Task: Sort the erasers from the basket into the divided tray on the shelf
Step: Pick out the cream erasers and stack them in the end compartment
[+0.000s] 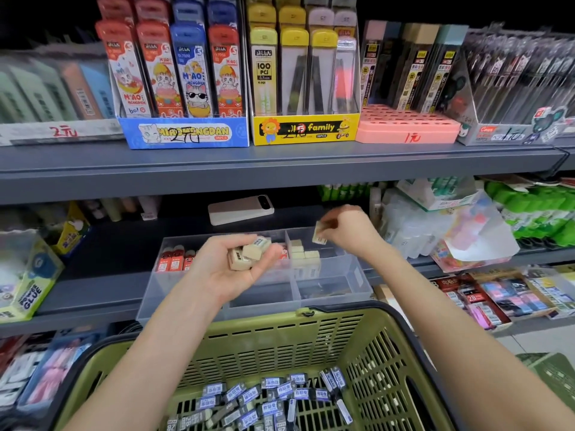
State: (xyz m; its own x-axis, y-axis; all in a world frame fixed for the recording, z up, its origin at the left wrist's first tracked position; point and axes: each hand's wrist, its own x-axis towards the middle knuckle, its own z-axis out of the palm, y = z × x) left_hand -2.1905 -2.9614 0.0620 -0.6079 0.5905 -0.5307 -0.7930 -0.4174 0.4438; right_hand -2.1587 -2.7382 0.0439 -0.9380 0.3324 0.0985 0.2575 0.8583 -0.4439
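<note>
My left hand (230, 269) is palm up over the clear divided tray (357, 275) and cups several cream erasers (247, 253). My right hand (345, 228) pinches one cream eraser (320, 233) above the tray's back right compartment. In that compartment stands a stack of cream erasers (303, 255). Red-sleeved erasers (174, 261) fill the back left compartment. The green basket (280, 337) below holds many dark-sleeved erasers (267, 399) on its floor.
A white power bank (241, 208) lies on the shelf behind the tray. A glue box (28, 275) stands at the left, plastic bags of goods (451, 225) at the right. Pencil lead displays (305, 73) line the upper shelf.
</note>
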